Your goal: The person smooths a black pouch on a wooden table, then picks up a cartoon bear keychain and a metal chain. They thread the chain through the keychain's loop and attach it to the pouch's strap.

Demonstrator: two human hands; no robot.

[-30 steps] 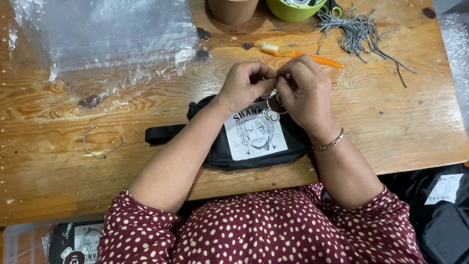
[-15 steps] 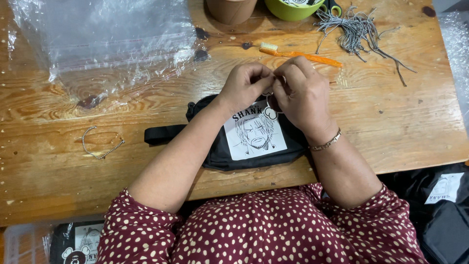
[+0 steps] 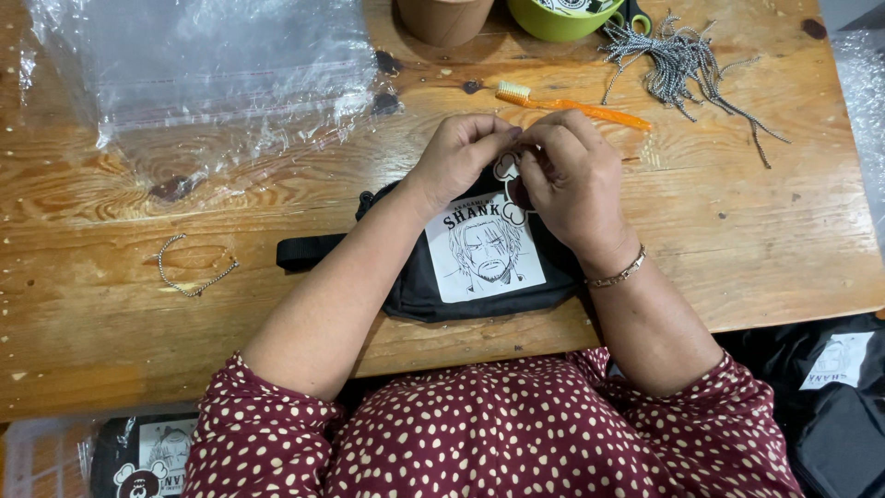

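Pinching with both hands at mid-frame, my left hand [image 3: 461, 157] and right hand [image 3: 572, 180] press fingertips together on a small white tag [image 3: 506, 167] at the top of the black fabric pouch [image 3: 479, 263]; its smooth white printed panel faces up on the grainy wooden table [image 3: 138, 304]; an orange toothbrush [image 3: 572, 106] lies just above.

White portrait label [image 3: 486, 247] on black pouch [image 3: 415, 286]

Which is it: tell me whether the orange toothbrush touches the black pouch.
Apart. The head view shows bare table wood between the orange toothbrush and the black pouch, which lies nearer the person.
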